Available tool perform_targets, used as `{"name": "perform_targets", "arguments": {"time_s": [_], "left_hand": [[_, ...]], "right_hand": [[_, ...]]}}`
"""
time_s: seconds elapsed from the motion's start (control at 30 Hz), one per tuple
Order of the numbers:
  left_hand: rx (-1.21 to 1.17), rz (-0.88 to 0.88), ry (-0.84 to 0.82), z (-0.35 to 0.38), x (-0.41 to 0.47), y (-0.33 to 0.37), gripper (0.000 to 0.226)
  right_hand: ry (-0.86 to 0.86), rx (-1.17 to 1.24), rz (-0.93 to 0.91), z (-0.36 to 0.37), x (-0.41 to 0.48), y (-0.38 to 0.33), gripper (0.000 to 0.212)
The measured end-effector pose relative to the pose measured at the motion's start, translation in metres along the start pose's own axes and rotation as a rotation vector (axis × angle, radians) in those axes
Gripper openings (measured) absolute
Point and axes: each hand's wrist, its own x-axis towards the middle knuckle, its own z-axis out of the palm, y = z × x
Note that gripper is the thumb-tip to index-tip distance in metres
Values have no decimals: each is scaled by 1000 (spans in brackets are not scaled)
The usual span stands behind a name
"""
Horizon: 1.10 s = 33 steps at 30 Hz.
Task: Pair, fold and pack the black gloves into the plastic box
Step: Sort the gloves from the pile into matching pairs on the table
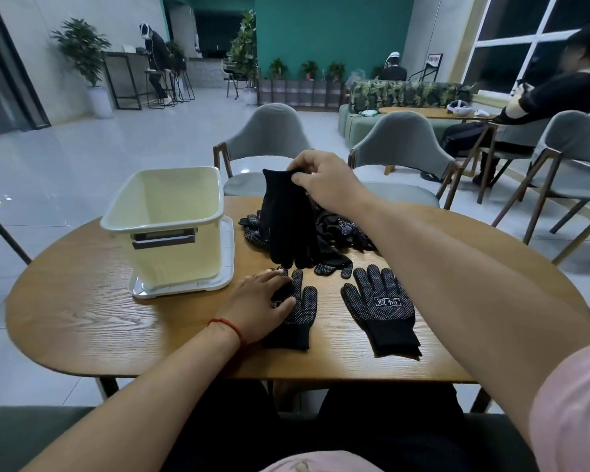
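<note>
My right hand (324, 180) pinches the cuff of a black glove (288, 223), which hangs fingers-down above the table. Behind it lies a pile of black dotted gloves (344, 233). My left hand (264, 298) rests flat on a black glove (298, 315) lying palm-up near the table's front. Another black dotted glove (380, 310) lies flat to its right, apart from both hands. The pale yellow plastic box (171, 226) stands open to the left of the gloves, with nothing visible inside.
The box stands on its white lid (184, 287) on the oval wooden table (82, 311). Grey chairs (266, 144) stand along the far side. A person (556, 93) sits at another table to the far right.
</note>
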Motion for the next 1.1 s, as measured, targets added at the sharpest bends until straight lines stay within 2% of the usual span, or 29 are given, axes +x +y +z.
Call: {"name": "perform_targets", "arguments": {"time_s": [0.23, 0.47, 0.7, 0.83, 1.1], "left_hand": [[-17, 13, 30, 3, 2, -2, 54], [2, 33, 10, 11, 8, -8, 76], [16, 25, 9, 13, 8, -12, 73], [3, 24, 11, 11, 8, -10, 72], [-10, 24, 44, 13, 7, -11, 72]], "right_hand": [[42, 52, 105, -45, -10, 22, 17], [131, 81, 201, -89, -36, 47, 17], [191, 48, 246, -117, -45, 68, 17], [231, 35, 236, -116, -66, 81, 19], [138, 82, 313, -83, -149, 109, 20]]}}
